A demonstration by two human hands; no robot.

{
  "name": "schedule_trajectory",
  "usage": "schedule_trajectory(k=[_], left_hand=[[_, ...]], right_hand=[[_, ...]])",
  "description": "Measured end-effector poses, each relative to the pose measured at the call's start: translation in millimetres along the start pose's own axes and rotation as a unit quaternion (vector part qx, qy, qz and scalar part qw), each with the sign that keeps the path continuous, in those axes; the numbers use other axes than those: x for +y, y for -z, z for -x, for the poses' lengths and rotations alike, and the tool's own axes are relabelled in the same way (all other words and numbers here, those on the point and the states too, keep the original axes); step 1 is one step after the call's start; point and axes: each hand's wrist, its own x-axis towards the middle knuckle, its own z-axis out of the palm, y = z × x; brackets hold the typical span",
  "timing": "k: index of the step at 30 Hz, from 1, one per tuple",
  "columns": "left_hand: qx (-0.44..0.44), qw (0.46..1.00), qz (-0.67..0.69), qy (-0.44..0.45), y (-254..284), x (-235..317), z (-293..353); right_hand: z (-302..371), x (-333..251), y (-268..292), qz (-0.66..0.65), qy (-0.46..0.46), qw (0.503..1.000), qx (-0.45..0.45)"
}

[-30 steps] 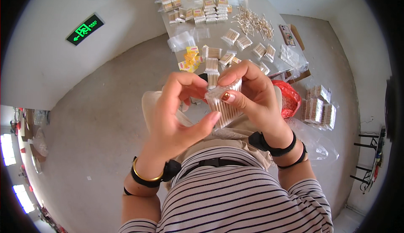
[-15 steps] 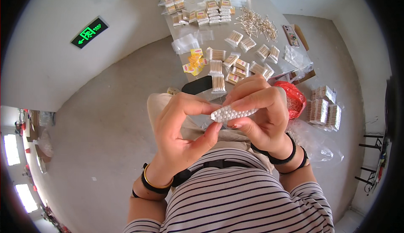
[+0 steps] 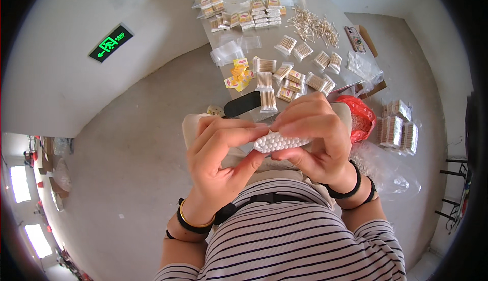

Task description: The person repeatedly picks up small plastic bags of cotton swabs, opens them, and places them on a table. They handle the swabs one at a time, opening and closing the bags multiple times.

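Observation:
Both hands hold a small bundle of cotton swabs [image 3: 280, 142] in front of my lap, its round white tips facing up toward me. My left hand [image 3: 216, 146] pinches the bundle's left end between thumb and fingers. Around the other end, my right hand [image 3: 323, 133] has its thumb below and its fingers on top. The fingers hide part of the bundle, and clear wrapping on it is hard to make out. Just beyond my hands, several clear packs of cotton swabs [image 3: 268, 100] lie on the grey table [image 3: 272, 37], some with yellow cards inside.
Loose swabs [image 3: 312, 29] lie heaped on the table near a phone [image 3: 354, 38]. Yellow cards [image 3: 239, 76], clear bags [image 3: 227, 52] and a dark flat object [image 3: 242, 104] lie left. A red bag [image 3: 368, 109] is at my right, with stacked packs [image 3: 390, 131] beyond it.
The bundle has turned slightly in my fingers, so more of its white tips show. My right fingers have shifted along its top. The whole view has moved a little.

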Motion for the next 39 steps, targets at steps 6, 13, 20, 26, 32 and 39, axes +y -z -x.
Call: schedule_trajectory(k=[6, 13, 20, 26, 32, 39], left_hand=[[-0.005, 1.0, -0.022, -0.021, 7, -3, 0], [-0.005, 0.999, 0.036, 0.019, 2, 10, -2], [-0.022, 0.999, -0.005, -0.032, 9, 11, -4], [-0.044, 0.998, 0.014, -0.043, 13, 16, -4], [-0.032, 0.999, 0.025, -0.028, 14, 26, -1], [-0.005, 0.997, -0.049, -0.053, 10, 35, -1]], right_hand=[[-8, -7, 14, 0.051, -0.051, 0.997, -0.03], [-5, -8, 23, 0.06, -0.034, 0.995, -0.066], [-5, -15, 25, 0.049, -0.045, 0.996, -0.064], [-1, -15, 29, 0.037, -0.027, 0.996, -0.078], [1, -19, 31, 0.027, -0.043, 0.995, -0.085], [-1, -32, 31, 0.039, -0.064, 0.994, -0.08]])
